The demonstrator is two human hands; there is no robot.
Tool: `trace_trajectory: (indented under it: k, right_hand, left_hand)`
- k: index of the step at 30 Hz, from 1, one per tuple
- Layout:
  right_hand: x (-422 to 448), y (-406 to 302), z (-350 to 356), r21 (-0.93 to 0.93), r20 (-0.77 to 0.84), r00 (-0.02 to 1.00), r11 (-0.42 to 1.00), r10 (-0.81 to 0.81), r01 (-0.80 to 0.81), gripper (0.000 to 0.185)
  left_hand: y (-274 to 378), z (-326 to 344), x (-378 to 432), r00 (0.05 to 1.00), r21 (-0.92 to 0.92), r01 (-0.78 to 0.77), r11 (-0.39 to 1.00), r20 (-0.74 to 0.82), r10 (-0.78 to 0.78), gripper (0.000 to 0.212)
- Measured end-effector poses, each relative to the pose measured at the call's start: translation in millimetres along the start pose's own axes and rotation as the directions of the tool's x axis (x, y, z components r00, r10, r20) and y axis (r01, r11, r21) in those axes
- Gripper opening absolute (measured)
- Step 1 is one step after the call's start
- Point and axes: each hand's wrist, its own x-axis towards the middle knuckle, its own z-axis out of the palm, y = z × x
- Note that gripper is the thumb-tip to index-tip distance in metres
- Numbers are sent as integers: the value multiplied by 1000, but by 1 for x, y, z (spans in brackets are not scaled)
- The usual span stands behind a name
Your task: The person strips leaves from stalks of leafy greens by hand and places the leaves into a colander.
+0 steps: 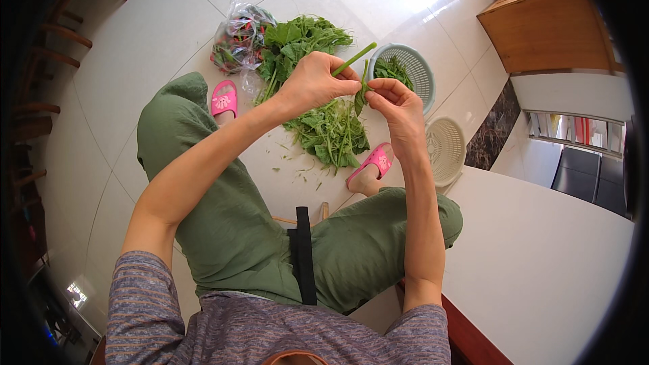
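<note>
My left hand [319, 81] holds a thick green vegetable stem [357, 58] that slants up to the right. Close beside it, thumb and forefinger of my right hand [400, 106] pinch a small green leaf [361, 97]. Beyond my left hand lies a pile of leafy greens [304, 35] on the floor. Nearer to me is a looser heap of stems and leaves [332, 134]. A grey-green plastic colander [427, 78] behind my right hand has cut greens [391, 70] in it. A clear plastic bag [238, 35] of red and green produce touches the leafy pile.
A cream plastic basket [446, 149] stands right of my right wrist. My feet wear pink slippers [224, 97], either side of the heaps. A white tabletop [532, 263] fills the lower right, a wooden cabinet [547, 35] stands at upper right, and wooden chairs [66, 35] line the left.
</note>
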Motion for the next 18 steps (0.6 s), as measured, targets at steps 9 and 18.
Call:
trace_trajectory:
  k: [9, 18]
  right_hand:
    - [-1, -1, 7, -74, 17, 999, 997, -34, 35, 23]
    - [-1, 4, 5, -161, 10, 999, 985, -53, 54, 21]
  left_hand:
    - [2, 2, -4, 993, 160, -101, 982, -37, 109, 17]
    - [1, 2, -3, 973, 315, -221, 923, 7, 230, 17]
